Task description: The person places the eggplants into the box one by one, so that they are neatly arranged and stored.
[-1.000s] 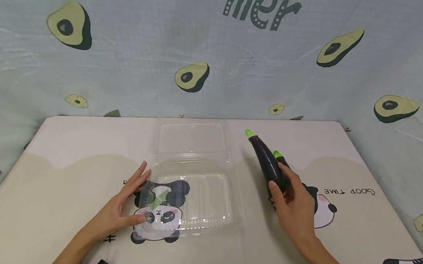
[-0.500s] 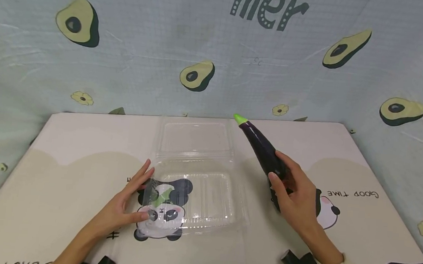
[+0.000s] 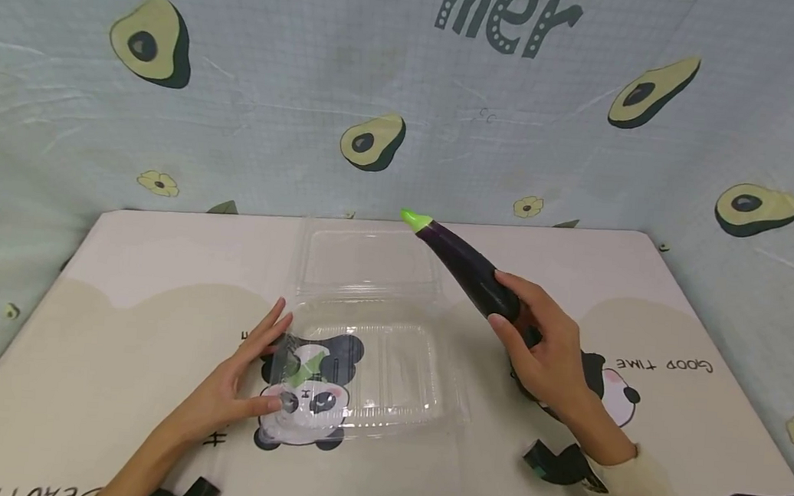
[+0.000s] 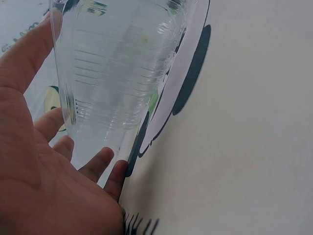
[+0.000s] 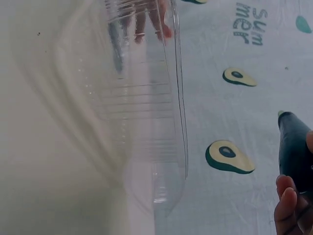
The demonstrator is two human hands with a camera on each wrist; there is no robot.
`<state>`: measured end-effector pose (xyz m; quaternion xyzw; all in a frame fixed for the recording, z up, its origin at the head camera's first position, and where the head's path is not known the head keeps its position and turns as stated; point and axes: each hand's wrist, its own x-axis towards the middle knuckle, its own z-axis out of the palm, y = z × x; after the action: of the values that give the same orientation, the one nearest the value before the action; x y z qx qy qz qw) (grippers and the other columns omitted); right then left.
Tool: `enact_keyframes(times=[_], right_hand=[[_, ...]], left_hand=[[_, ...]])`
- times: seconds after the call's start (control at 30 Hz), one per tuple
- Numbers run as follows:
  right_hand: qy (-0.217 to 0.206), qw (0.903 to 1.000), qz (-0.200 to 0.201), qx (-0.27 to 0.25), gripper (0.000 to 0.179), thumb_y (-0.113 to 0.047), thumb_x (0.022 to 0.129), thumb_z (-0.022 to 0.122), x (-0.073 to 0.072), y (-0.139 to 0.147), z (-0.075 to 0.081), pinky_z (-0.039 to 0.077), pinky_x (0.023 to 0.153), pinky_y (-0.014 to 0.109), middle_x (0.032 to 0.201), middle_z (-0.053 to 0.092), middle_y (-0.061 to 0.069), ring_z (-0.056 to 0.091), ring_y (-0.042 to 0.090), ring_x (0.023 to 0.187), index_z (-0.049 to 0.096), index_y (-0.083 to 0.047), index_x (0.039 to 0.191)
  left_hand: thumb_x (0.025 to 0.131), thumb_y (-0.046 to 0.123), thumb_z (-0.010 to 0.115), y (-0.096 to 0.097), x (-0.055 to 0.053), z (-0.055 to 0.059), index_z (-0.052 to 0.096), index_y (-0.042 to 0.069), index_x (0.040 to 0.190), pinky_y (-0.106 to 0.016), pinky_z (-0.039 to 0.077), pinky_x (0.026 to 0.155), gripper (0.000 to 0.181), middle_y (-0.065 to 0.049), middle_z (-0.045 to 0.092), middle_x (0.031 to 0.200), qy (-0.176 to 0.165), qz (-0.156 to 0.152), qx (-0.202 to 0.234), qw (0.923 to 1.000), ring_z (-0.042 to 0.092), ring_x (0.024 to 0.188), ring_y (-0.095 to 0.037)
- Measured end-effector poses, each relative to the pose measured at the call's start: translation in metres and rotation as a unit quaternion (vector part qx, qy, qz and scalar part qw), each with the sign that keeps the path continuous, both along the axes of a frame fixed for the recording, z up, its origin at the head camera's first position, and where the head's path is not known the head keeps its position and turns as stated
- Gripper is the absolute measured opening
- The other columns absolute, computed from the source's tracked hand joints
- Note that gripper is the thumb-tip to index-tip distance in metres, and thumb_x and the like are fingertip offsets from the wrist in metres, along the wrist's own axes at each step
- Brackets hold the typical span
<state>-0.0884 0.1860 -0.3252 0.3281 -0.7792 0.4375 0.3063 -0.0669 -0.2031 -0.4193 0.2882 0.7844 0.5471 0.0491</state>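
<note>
My right hand holds a dark purple eggplant with a bright green stem end. The eggplant is raised and tilted, its stem toward the far left, above the right side of a clear plastic clamshell container. A dark patch shows between thumb and fingers; I cannot tell whether it is a second eggplant. My left hand touches the container's left side, fingers and thumb straight and spread. In the left wrist view, the fingers lie along the container's wall. The container stands open, lid folded back flat.
The table has a printed cover with pandas and lettering. A black strap piece is by my right wrist, another by my left. A curtain printed with avocados hangs behind the table's far edge.
My right hand has moved left and up with the eggplant, toward the container. A second green stem beside it, seen a second ago, is out of sight. My left hand stays at the container.
</note>
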Motion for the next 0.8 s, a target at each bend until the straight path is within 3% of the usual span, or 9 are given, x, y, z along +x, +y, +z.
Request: enact_keyframes(times=[0.33,0.8], right_hand=[[0.003,0.9988,0.037,0.033,0.048,-0.036,0.096,0.057,-0.029,0.007,-0.028,0.038,0.052,0.021,0.116,0.061,0.016,0.045,0.009,0.06,0.058,0.002,0.125],[-0.01,0.9877,0.14,0.068,0.04,-0.031,0.097,0.057,-0.043,-0.013,-0.034,0.039,0.049,0.019,0.121,0.061,0.013,0.051,0.009,0.07,0.06,-0.003,0.125]], left_hand=[[0.073,0.003,0.075,0.0,-0.001,0.0,0.024,0.008,0.152,-0.017,0.025,0.105,0.094,-0.009,0.002,0.16,-0.003,0.002,-0.002,1.0,0.008,0.145,-0.019],[0.073,0.005,0.075,0.001,-0.001,0.0,0.025,0.008,0.152,-0.016,0.025,0.105,0.093,-0.006,0.003,0.16,-0.003,0.007,0.002,1.0,0.009,0.145,-0.017]])
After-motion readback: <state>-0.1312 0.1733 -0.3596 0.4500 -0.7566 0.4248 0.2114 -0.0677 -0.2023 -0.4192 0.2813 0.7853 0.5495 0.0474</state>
